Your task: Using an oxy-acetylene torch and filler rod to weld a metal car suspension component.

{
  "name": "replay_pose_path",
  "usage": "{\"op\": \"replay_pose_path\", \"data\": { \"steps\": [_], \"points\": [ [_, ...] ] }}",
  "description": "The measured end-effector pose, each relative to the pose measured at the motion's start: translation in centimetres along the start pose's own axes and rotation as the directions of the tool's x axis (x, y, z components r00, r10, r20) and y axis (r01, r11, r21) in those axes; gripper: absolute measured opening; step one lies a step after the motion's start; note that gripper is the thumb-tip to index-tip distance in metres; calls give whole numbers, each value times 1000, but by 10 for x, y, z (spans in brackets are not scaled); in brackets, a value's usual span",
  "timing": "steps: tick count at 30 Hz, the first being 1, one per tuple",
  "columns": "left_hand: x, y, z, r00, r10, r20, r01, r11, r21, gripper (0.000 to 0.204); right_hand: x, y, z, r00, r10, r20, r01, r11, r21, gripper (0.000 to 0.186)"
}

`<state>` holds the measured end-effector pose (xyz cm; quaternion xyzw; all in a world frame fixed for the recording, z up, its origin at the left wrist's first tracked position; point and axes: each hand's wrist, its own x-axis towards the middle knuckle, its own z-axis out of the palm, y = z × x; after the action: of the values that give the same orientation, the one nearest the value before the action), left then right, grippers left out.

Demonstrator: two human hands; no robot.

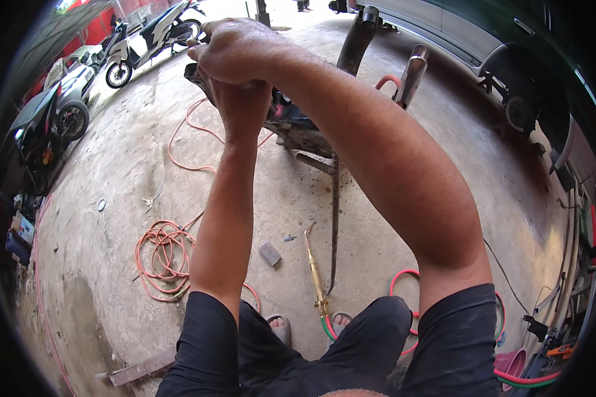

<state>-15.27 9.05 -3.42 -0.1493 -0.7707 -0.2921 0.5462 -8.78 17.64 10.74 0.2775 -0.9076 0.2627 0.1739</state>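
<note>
Both my arms reach far forward, and my hands meet above a dark, grimy metal stand (304,139). My right hand (235,51) is on top with its fingers curled in. Directly beneath it is my left hand (245,99), closed and partly covered by the right. What they grip is mostly hidden; a dark tube-like end (195,78) shows just left of them. To the right of the hands, a dark pipe (357,43) and a shiny metal pipe (414,73) rise at a slant. A long thin rod (335,225) runs down from the stand toward my feet.
A brass gas torch (316,278) with red and green hoses lies between my feet. Left of it are a grey block (269,253) and a coiled orange hose (162,258). Motorbikes (153,36) stand at the far left, a vehicle (457,33) at the far right.
</note>
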Motion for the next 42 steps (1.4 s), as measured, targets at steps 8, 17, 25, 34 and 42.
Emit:
{"op": "replay_pose_path", "data": {
  "steps": [8, 17, 25, 34, 42],
  "points": [
    [16, 9, -22, 996, -66, 67, 88, 907, -413, 52, 25, 4, -1, 988, -133, 85, 148, 965, -217, 37],
    [22, 44, -29, 997, -77, -24, 51, 834, -549, 44, 20, 5, -4, 983, -163, 79, 180, 935, -306, 37],
    [22, 41, -26, 997, -45, -63, 6, 851, -525, 45, 19, 6, -4, 984, -165, 73, 180, 926, -333, 36],
    [23, 43, -30, 997, -31, -66, -9, 847, -531, 45, 17, 5, -2, 983, -168, 74, 183, 919, -348, 36],
    [22, 44, -32, 998, -29, -58, -6, 846, -534, 46, 15, 5, -2, 984, -159, 79, 177, 917, -358, 36]
  ]
}}
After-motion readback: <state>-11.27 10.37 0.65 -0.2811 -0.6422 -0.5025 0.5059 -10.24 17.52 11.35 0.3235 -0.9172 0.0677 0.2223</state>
